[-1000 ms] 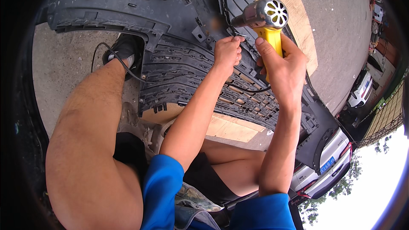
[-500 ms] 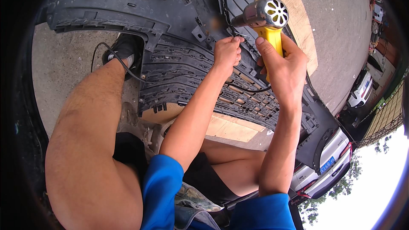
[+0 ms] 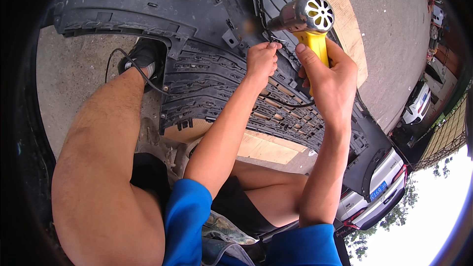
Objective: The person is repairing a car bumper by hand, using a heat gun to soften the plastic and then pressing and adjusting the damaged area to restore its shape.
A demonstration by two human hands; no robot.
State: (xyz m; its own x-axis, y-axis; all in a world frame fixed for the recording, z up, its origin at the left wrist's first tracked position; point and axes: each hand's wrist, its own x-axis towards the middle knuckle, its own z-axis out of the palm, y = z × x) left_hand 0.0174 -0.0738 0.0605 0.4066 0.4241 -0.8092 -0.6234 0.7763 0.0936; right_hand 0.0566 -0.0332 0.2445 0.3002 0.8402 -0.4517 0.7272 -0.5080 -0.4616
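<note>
My right hand (image 3: 331, 76) is wrapped around the yellow handle of a heat gun (image 3: 315, 17) with a scuffed metal barrel and a round vented end. Its nozzle points left, close over a large black plastic car bumper (image 3: 197, 22) seen from its ribbed inner side. Just below the nozzle, my left hand (image 3: 262, 60) is closed in a pinch against the bumper. Thin pale strands show near its fingertips, but what the fingers hold is too small to make out. A dark cord (image 3: 286, 103) runs from the heat gun's handle base across the bumper.
Flattened cardboard (image 3: 271, 147) lies under the bumper, with another strip (image 3: 340, 15) along its far right side. My bent left leg (image 3: 106, 157) and shoe (image 3: 143, 59) are at the left, with the cord passing over the ankle. Parked white cars (image 3: 372, 192) stand at the right.
My right hand has shifted very slightly to the right on the heat gun's handle side. The nozzle and my left hand stay practically in place.
</note>
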